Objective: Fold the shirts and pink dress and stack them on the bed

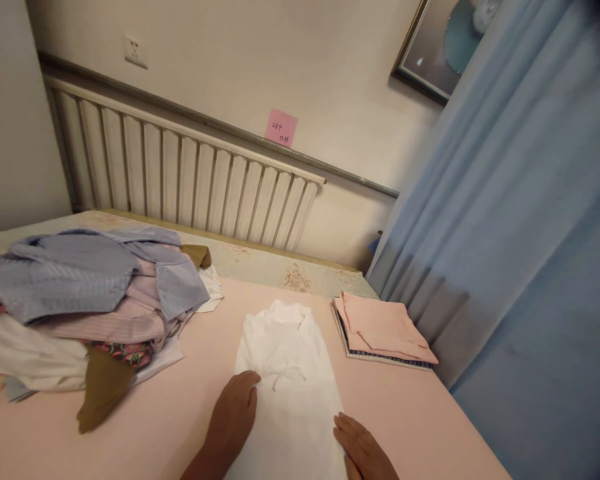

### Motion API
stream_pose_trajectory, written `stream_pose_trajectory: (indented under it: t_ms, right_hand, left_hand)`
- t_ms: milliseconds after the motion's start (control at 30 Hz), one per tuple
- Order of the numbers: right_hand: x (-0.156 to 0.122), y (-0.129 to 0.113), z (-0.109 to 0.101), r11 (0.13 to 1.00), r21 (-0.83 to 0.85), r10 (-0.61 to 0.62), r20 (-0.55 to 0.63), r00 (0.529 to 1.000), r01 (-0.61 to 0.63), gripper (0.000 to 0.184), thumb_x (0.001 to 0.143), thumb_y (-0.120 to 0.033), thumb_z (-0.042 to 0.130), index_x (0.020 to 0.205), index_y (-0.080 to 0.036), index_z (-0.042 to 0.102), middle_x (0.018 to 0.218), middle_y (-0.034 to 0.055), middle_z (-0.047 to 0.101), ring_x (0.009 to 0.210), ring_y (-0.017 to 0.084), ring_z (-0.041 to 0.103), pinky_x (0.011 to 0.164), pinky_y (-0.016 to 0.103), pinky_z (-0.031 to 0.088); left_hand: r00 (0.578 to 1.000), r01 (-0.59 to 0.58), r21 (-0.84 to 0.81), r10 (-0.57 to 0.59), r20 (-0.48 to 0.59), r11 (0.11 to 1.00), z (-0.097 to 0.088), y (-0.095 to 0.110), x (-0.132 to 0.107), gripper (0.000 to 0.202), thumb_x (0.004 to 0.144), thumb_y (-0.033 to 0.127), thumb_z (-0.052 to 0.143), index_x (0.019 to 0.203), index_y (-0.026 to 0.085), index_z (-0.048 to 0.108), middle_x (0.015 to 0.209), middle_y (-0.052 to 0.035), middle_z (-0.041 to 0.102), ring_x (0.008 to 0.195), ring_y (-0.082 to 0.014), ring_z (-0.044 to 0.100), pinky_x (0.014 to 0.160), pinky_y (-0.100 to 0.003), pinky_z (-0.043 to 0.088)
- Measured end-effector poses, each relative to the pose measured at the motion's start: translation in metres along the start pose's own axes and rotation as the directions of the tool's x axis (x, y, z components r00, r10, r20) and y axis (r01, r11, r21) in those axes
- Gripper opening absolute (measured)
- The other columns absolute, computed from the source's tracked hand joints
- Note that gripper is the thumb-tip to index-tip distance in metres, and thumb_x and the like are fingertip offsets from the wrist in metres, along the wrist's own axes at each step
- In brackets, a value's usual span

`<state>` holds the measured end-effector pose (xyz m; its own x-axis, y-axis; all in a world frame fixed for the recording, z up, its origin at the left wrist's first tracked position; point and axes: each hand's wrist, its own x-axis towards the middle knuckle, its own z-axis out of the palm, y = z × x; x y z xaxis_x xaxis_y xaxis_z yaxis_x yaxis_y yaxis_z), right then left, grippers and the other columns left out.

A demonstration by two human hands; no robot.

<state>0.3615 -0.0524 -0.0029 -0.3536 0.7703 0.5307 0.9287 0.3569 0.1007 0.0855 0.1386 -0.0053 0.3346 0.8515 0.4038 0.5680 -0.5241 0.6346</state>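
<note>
A white shirt (287, 360) lies flat on the pink bed sheet (400, 413), collar pointing away from me, its sides folded in to a narrow strip. My left hand (234, 417) rests flat on the shirt's left edge, fingers stretched out. At the lower right of the shirt my right hand (363, 450) lies flat on the cloth, fingers extended and together. Neither hand grips anything.
A loose heap of clothes (85, 300), blue striped, pink, white and olive, covers the bed's left side. A folded stack with a pink garment on top (383, 327) sits to the right. A blue curtain (520, 253) hangs at right; a radiator (180, 173) lines the wall.
</note>
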Motion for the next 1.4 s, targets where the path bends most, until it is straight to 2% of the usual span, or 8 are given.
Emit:
stream_pose_trajectory:
  t_ms: [267, 767, 1133, 1400]
  right_hand:
    - [-0.0021, 0.0012, 0.0017, 1.0, 0.012, 0.021, 0.035, 0.999, -0.021, 0.052, 0.084, -0.008, 0.046, 0.134, -0.02, 0.048, 0.132, 0.0062, 0.057, 0.126, 0.019, 0.049, 0.103, 0.033, 0.046]
    - [-0.0014, 0.0025, 0.0023, 1.0, 0.013, 0.001, 0.014, 1.0, -0.001, 0.054, 0.083, -0.006, 0.045, 0.134, -0.021, 0.048, 0.13, 0.0059, 0.059, 0.125, 0.019, 0.051, 0.102, 0.033, 0.047]
    - [0.0011, 0.0005, -0.0005, 1.0, 0.016, 0.011, 0.015, 1.0, -0.011, 0.053, 0.083, -0.007, 0.045, 0.134, -0.022, 0.048, 0.129, 0.0057, 0.059, 0.123, 0.02, 0.052, 0.101, 0.033, 0.048]
    - [-0.0006, 0.0011, 0.0014, 1.0, 0.02, 0.014, 0.01, 1.0, -0.014, 0.054, 0.083, -0.007, 0.045, 0.134, -0.022, 0.048, 0.129, 0.0055, 0.059, 0.124, 0.02, 0.051, 0.101, 0.034, 0.048]
  left_hand:
    - [1.0, 0.009, -0.01, -0.009, 0.006, 1.0, 0.0012, -0.0009, 0.0002, 0.035, 0.086, 0.023, 0.034, 0.099, 0.02, 0.066, 0.103, -0.0063, 0.071, 0.1, -0.02, 0.064, 0.093, -0.039, 0.05]
    - [1.0, 0.028, -0.014, -0.027, 0.015, 1.0, 0.0024, -0.0017, 0.0006, 0.036, 0.086, 0.023, 0.033, 0.1, 0.019, 0.066, 0.105, -0.0076, 0.07, 0.102, -0.0203, 0.063, 0.096, -0.04, 0.049]
    - [0.999, 0.017, -0.018, -0.016, 0.028, 1.0, -0.0037, 0.0046, 0.0013, 0.036, 0.086, 0.022, 0.032, 0.098, 0.019, 0.066, 0.102, -0.0074, 0.07, 0.098, -0.0196, 0.064, 0.091, -0.038, 0.05]
    - [1.0, 0.019, -0.025, -0.018, 0.01, 1.0, 0.0015, -0.0005, 0.0001, 0.035, 0.086, 0.023, 0.033, 0.099, 0.02, 0.066, 0.103, -0.0068, 0.071, 0.099, -0.0196, 0.063, 0.093, -0.038, 0.05]
